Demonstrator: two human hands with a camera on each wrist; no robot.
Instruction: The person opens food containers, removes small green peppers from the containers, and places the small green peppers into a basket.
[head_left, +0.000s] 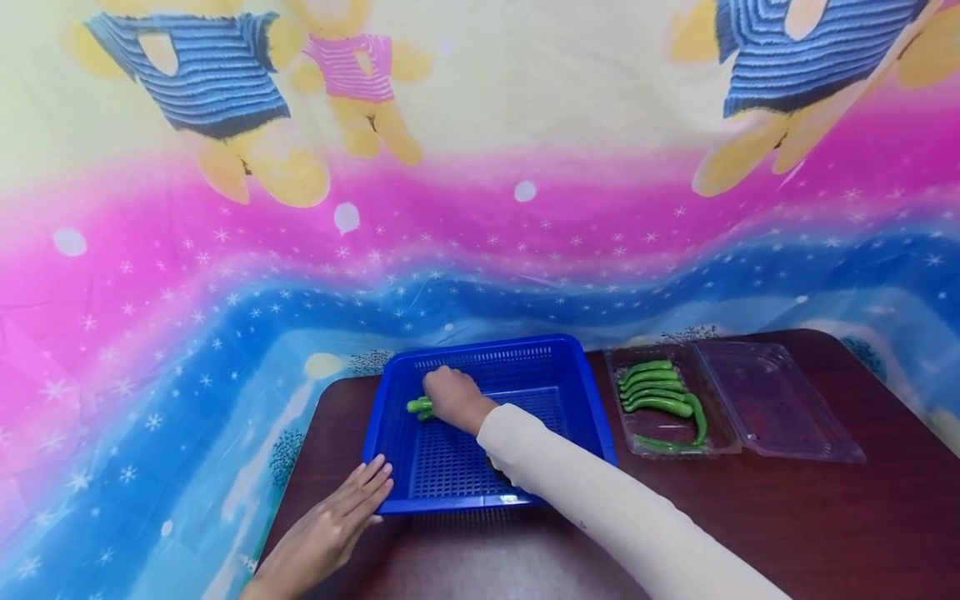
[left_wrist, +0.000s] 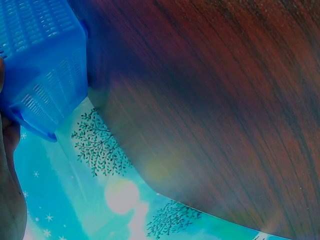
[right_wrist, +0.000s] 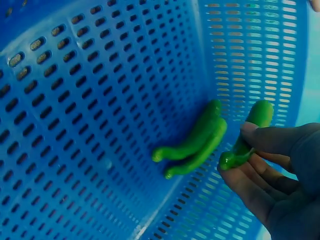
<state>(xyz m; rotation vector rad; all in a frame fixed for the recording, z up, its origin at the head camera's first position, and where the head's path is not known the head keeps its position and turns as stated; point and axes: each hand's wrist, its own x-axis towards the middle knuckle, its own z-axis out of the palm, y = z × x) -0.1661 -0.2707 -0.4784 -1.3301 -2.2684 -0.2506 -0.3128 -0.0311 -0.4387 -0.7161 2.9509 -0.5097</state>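
My right hand (head_left: 453,398) is inside a blue plastic basket (head_left: 600,417) with slotted walls. Between thumb and fingers it pinches a green chili pepper (right_wrist: 262,112), held near the slotted side wall in the right wrist view. Two more green peppers (right_wrist: 195,137) lie side by side in the basket, just left of that hand. My left hand (head_left: 337,521) rests with straight fingers on the basket's front left corner. Only a dark sliver of it shows at the edge of the left wrist view.
Right of the basket, a clear plastic box (head_left: 723,433) holds several green peppers (head_left: 652,387), one long and curved. Its transparent lid (head_left: 780,408) lies folded back to the right. Both stand on a dark wooden table (head_left: 825,517), with a patterned cloth (head_left: 487,217) behind.
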